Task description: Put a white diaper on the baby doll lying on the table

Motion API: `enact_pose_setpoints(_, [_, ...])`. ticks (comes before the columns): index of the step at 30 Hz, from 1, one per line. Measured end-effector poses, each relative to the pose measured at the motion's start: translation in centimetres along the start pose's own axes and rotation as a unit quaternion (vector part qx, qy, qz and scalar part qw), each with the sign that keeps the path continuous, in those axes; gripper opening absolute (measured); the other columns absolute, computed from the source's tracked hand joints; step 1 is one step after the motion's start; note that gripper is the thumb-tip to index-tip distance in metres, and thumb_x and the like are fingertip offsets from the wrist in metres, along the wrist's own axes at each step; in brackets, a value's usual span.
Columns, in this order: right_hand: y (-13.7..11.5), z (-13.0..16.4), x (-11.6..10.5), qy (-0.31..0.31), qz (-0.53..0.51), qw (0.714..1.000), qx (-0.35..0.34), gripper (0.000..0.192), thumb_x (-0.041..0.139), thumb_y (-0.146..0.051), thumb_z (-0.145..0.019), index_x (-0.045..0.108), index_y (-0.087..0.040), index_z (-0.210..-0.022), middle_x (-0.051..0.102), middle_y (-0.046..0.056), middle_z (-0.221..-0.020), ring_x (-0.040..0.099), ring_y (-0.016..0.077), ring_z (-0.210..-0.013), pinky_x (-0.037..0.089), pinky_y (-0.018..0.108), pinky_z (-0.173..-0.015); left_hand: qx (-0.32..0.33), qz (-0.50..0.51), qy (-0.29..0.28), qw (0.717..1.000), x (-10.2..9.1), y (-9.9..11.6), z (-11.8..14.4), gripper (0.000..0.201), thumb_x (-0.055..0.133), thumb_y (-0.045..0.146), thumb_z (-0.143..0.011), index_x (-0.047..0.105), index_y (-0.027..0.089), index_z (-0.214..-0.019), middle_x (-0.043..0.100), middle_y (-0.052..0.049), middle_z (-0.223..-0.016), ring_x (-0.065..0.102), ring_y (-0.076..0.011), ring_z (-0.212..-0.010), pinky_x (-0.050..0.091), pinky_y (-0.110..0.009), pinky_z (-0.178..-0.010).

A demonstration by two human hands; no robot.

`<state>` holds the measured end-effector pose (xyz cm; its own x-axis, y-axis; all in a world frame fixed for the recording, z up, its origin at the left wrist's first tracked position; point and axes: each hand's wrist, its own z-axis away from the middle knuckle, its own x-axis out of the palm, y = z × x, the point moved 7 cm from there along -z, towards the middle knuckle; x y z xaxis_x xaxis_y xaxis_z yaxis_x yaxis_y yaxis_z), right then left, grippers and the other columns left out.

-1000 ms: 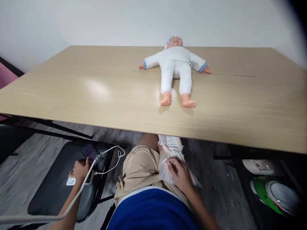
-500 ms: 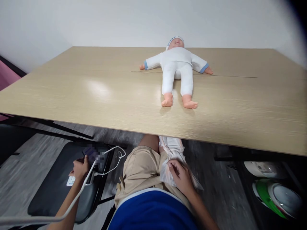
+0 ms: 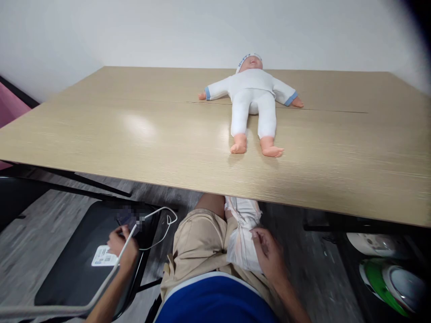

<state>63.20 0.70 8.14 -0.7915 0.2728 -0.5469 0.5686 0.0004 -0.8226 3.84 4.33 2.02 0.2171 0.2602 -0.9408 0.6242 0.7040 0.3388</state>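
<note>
A baby doll point(image 3: 254, 89) in a white suit with blue cuffs and a printed cap lies on its back on the table, feet towards me. A white, crinkled diaper point(image 3: 245, 233) rests over my thigh, partly under the table edge. My right hand point(image 3: 271, 255) is closed at the diaper's right side, thumb and fingertips on it. At the left, my left hand point(image 3: 123, 246) is over the chair seat with its fingers curled, beside a pixelated dark device point(image 3: 129, 217). What these fingers hold, if anything, is hidden. A white labelled card or box point(image 3: 103, 256) lies under that hand.
The wooden table point(image 3: 134, 143) spans the view ahead, against a pale wall. A white cable point(image 3: 111, 273) crosses in front of my left forearm to the black chair point(image 3: 67, 269). Green and white rounded objects point(image 3: 387, 282) sit low at the right.
My left hand has moved right and slightly down, uncovering more of the white label. My right hand has shifted right along the diaper. The view has tilted slightly.
</note>
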Motion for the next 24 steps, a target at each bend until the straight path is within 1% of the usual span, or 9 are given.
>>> enact_pose_setpoints(2, [1.6,-0.5,-1.6,0.043,0.033,0.998,0.032,0.037,0.057,-0.055,-0.113,0.077,-0.024,-0.106,0.074,0.006,-0.087,0.066,0.0246,-0.079,0.052,0.036,-0.076,0.077,0.096,-0.047,0.991,0.2,2.1,5.6,0.064,0.024,0.067,-0.109,0.065,0.019,-0.122,0.074,-0.02,-0.125,0.067,-0.0404,-0.125,0.051,-0.055,-0.115])
enact_pose_setpoints(4, [3.2,-1.0,-2.9,0.069,0.058,0.994,0.061,0.045,0.058,-0.064,-0.109,0.076,-0.022,-0.107,0.073,0.008,-0.092,0.064,0.0271,-0.084,0.052,0.04,-0.079,0.156,0.159,-0.141,0.965,0.6,5.2,11.5,0.056,0.029,0.069,-0.109,0.064,0.026,-0.105,0.074,-0.016,-0.11,0.068,-0.0372,-0.113,0.053,-0.052,-0.107])
enact_pose_setpoints(7, [5.7,-1.5,-3.3,0.067,0.047,0.991,0.106,0.059,0.066,-0.076,-0.1,0.076,-0.02,-0.115,0.077,0.014,-0.111,0.067,0.0318,-0.096,0.053,0.047,-0.091,0.281,0.181,-0.317,0.888,1.4,12.0,19.1,0.054,0.034,0.07,-0.11,0.069,0.031,-0.098,0.074,-0.018,-0.104,0.066,-0.0369,-0.104,0.052,-0.054,-0.096])
enact_pose_setpoints(10, [7.8,-1.6,-2.1,0.023,-0.026,0.984,0.177,0.072,0.074,-0.083,-0.09,0.076,-0.018,-0.119,0.08,0.017,-0.117,0.071,0.0361,-0.104,0.054,0.05,-0.095,0.399,0.148,-0.366,0.828,2.0,19.9,23.5,0.051,0.043,0.07,-0.11,0.074,0.03,-0.102,0.076,-0.021,-0.11,0.064,-0.0398,-0.112,0.045,-0.061,-0.1])
enact_pose_setpoints(13, [8.3,-1.6,-0.6,-0.013,-0.077,0.974,0.215,0.072,0.079,-0.084,-0.085,0.078,-0.019,-0.116,0.082,0.015,-0.109,0.075,0.0361,-0.101,0.056,0.047,-0.09,0.461,0.131,-0.382,0.79,3.8,26.9,25.9,0.054,0.041,0.068,-0.113,0.075,0.027,-0.111,0.079,-0.023,-0.119,0.064,-0.0409,-0.122,0.039,-0.066,-0.108])
enact_pose_setpoints(16, [7.7,-1.9,0.2,-0.032,-0.098,0.969,0.225,0.072,0.08,-0.084,-0.082,0.077,-0.02,-0.113,0.081,0.009,-0.094,0.075,0.0317,-0.089,0.056,0.042,-0.081,0.453,0.12,-0.407,0.784,6.3,31.2,27.2,0.052,0.051,0.068,-0.109,0.072,0.021,-0.113,0.079,-0.028,-0.119,0.068,-0.0425,-0.122,0.039,-0.065,-0.111])
enact_pose_setpoints(20, [6.2,-2.2,0.6,-0.074,-0.15,0.956,0.24,0.072,0.08,-0.087,-0.08,0.075,-0.02,-0.106,0.08,0.006,-0.089,0.075,0.029,-0.086,0.058,0.039,-0.078,0.34,0.129,-0.506,0.782,8.7,32.6,28.3,0.044,0.069,0.063,-0.099,0.065,0.02,-0.108,0.08,-0.015,-0.104,0.075,-0.0346,-0.105,0.052,-0.048,-0.097])
enact_pose_setpoints(22, [4.9,-2.0,0.2,-0.088,-0.175,0.949,0.246,0.073,0.08,-0.089,-0.077,0.075,-0.02,-0.101,0.081,0.007,-0.091,0.076,0.0297,-0.087,0.06,0.039,-0.078,0.312,0.142,-0.527,0.777,8.2,32.3,29.0,0.043,0.07,0.063,-0.097,0.063,0.021,-0.104,0.078,-0.009,-0.097,0.074,-0.0294,-0.097,0.054,-0.041,-0.089])
enact_pose_setpoints(24, [3.2,-1.4,-0.9,-0.098,-0.204,0.938,0.262,0.072,0.081,-0.088,-0.077,0.075,-0.021,-0.101,0.083,0.008,-0.095,0.078,0.0303,-0.089,0.062,0.039,-0.077,0.266,0.214,-0.551,0.761,6.3,31.8,30.1,0.049,0.073,0.068,-0.094,0.063,0.021,-0.104,0.076,-0.006,-0.094,0.074,-0.0261,-0.093,0.056,-0.037,-0.086])
